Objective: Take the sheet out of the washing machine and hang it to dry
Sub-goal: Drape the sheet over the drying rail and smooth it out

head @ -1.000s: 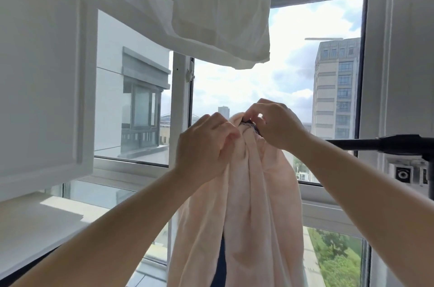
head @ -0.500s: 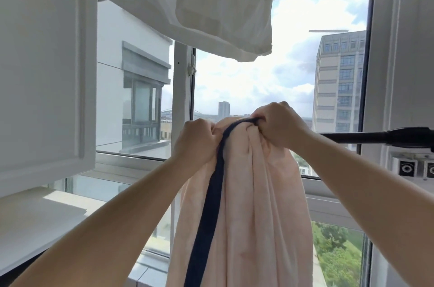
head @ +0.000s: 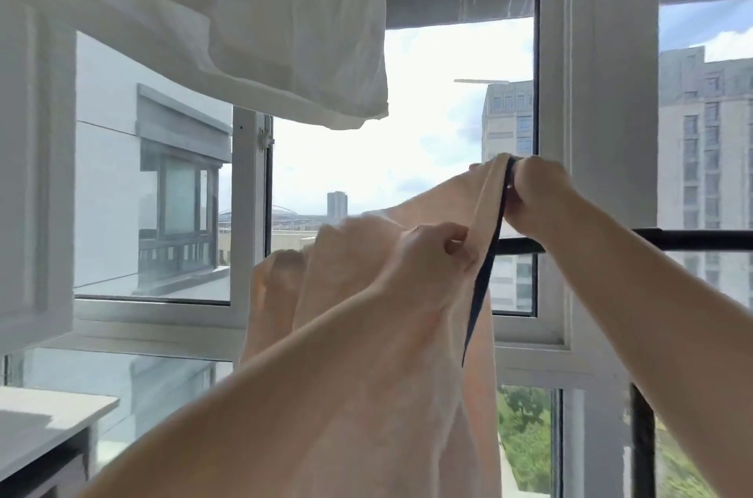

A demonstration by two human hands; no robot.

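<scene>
Though cut off below, pink sheet (head: 366, 334) pinched in left hand (head: 423, 253) and right hand (head: 538, 196), both grips closed.

Pale pink sheet (head: 366, 334) with dark navy edge band (head: 485, 277), white cloth (head: 265, 29) overhead, black rail (head: 692, 240), white window frame (head: 591, 131)

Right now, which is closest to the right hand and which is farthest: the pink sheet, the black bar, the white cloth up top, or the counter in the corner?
From the right hand:
1. Pink sheet, gripped in that hand.
2. Black bar, just below the hand.
3. White cloth, hanging up and to the left.
4. Counter, far down in the lower left corner.
</scene>
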